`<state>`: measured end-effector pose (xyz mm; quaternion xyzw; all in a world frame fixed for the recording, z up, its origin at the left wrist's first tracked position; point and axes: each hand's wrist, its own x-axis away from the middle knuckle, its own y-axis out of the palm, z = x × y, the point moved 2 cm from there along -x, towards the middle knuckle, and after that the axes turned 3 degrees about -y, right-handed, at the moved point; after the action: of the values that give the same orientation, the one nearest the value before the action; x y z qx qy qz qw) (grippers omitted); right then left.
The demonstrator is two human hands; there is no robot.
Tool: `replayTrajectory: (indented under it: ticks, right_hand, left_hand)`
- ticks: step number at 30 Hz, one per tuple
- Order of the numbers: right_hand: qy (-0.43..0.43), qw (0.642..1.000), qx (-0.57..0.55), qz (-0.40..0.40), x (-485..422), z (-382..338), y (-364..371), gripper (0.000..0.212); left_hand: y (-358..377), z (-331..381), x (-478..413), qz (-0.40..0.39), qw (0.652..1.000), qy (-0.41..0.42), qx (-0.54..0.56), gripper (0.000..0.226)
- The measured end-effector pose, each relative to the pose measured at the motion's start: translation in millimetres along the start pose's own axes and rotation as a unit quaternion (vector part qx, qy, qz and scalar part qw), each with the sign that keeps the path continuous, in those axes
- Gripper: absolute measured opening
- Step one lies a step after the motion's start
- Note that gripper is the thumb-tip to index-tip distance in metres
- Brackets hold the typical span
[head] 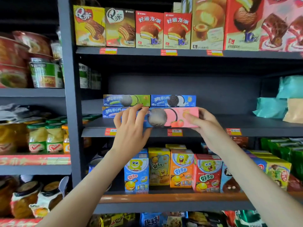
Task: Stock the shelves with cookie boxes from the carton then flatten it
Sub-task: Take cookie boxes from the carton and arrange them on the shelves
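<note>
A long pink and blue cookie box (165, 117) lies flat at the front of the middle shelf (213, 131). My left hand (131, 128) grips its left end and my right hand (201, 123) grips its right end. Behind it a blue cookie box (111, 112) lies on the shelf, partly hidden by my left hand. On top sit a green cookie box (126, 100) and a blue one (173, 100), side by side. The carton is out of view.
Teal and tan bags (278, 104) lie at the right of the middle shelf. Pie boxes (149, 29) fill the shelf above, cartoon snack boxes (180, 169) the shelf below. Jars and bowl noodles (37, 136) stand in the left bay beyond a dark upright post (68, 95).
</note>
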<state>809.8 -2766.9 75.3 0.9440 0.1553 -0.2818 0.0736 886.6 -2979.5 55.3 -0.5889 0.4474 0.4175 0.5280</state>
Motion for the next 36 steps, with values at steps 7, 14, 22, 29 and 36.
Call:
replayTrajectory:
  ticks: [7,14,22,29,36]
  right_hand:
    - [0.014,0.997,0.061,-0.035,-55,11,46,0.034]
    - [0.009,0.960,0.261,-0.104,-94,26,100,0.048]
    - [-0.042,0.885,0.451,-0.110,-125,47,130,0.055]
    - [-0.105,0.740,0.657,-0.094,-135,45,141,0.055]
    - [-0.107,0.695,0.706,-0.088,-148,56,147,0.042]
  left_hand:
    - [6,-43,-11,-0.059,0.995,-0.071,-0.025,0.053]
    - [17,-97,-27,-0.131,0.978,-0.163,0.019,0.023]
    - [40,-123,-35,-0.295,0.938,-0.179,0.013,0.029]
    - [54,-128,-38,-0.312,0.932,-0.180,0.042,0.032]
    - [62,-133,-40,-0.363,0.915,-0.172,0.047,0.042]
